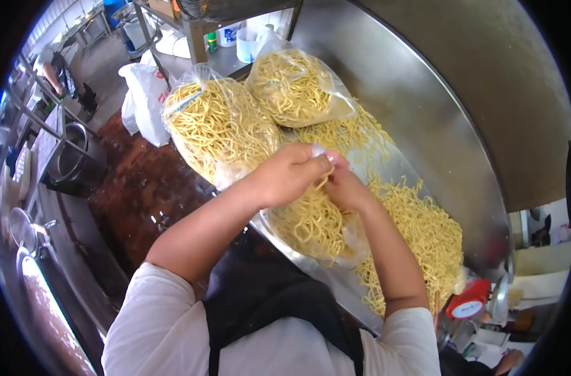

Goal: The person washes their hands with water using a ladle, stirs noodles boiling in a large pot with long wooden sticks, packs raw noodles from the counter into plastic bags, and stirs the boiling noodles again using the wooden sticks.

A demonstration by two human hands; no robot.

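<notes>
My left hand (292, 174) and my right hand (347, 185) meet at the gathered neck of a clear plastic bag of yellow noodles (314, 225). Fingers of both hands are closed on the plastic at its top. Beyond my left forearm stands a full bag of noodles (220, 122), its top bunched up. Another filled bag (292, 88) lies behind it, against the metal wall. Loose noodles (423, 235) are heaped on the metal tray (398, 156) to the right of my hands, and more loose noodles (354, 131) lie behind them.
A white plastic bag (149, 100) hangs by the shelf post at the left. A red scale (468, 299) stands at the lower right. Another person (66, 78) is at the far left, and a hand (510, 360) shows at the lower right. A metal pot (75, 156) stands left.
</notes>
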